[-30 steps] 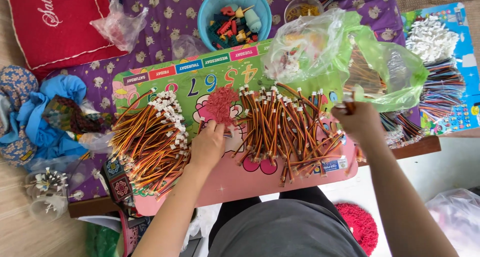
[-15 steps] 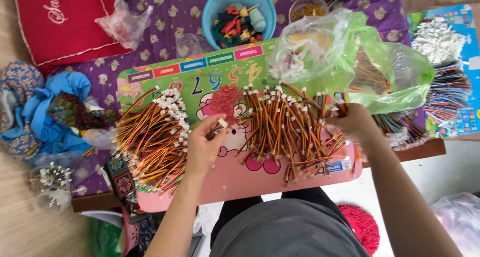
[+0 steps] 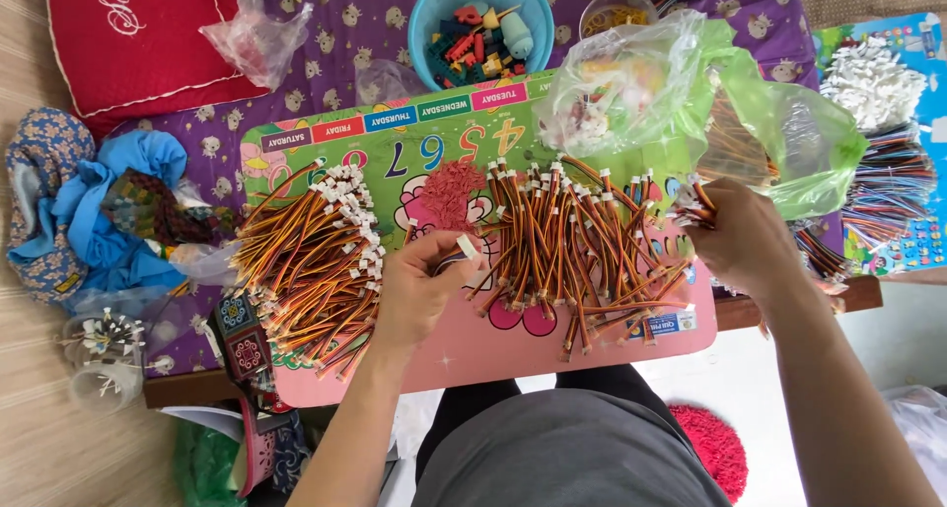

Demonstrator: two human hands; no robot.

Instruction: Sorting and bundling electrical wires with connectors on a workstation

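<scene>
On a pink and green child's board (image 3: 552, 354) lie two heaps of short orange, red and black wire leads with white plugs: a left heap (image 3: 311, 255) and a middle heap (image 3: 572, 241). My left hand (image 3: 419, 285) sits between the heaps, pinching one lead with its white plug (image 3: 466, 246) at the fingertips. My right hand (image 3: 740, 236) is closed on a small bunch of leads (image 3: 691, 199) at the board's right end, beside a green plastic bag (image 3: 789, 142). A red fuzzy patch (image 3: 452, 191) lies above my left hand.
A blue bowl (image 3: 434, 9) of coloured toy pieces stands at the back. A clear bag (image 3: 621, 83) lies by the green one. White plugs and striped wire bundles (image 3: 883, 172) are at far right. A red cushion (image 3: 128, 34) and blue cloth (image 3: 94, 211) lie left.
My left hand has drawn back from the red patch toward me, now pinching a lead with a white plug. My right hand stays at the board's right end with its bunch.
</scene>
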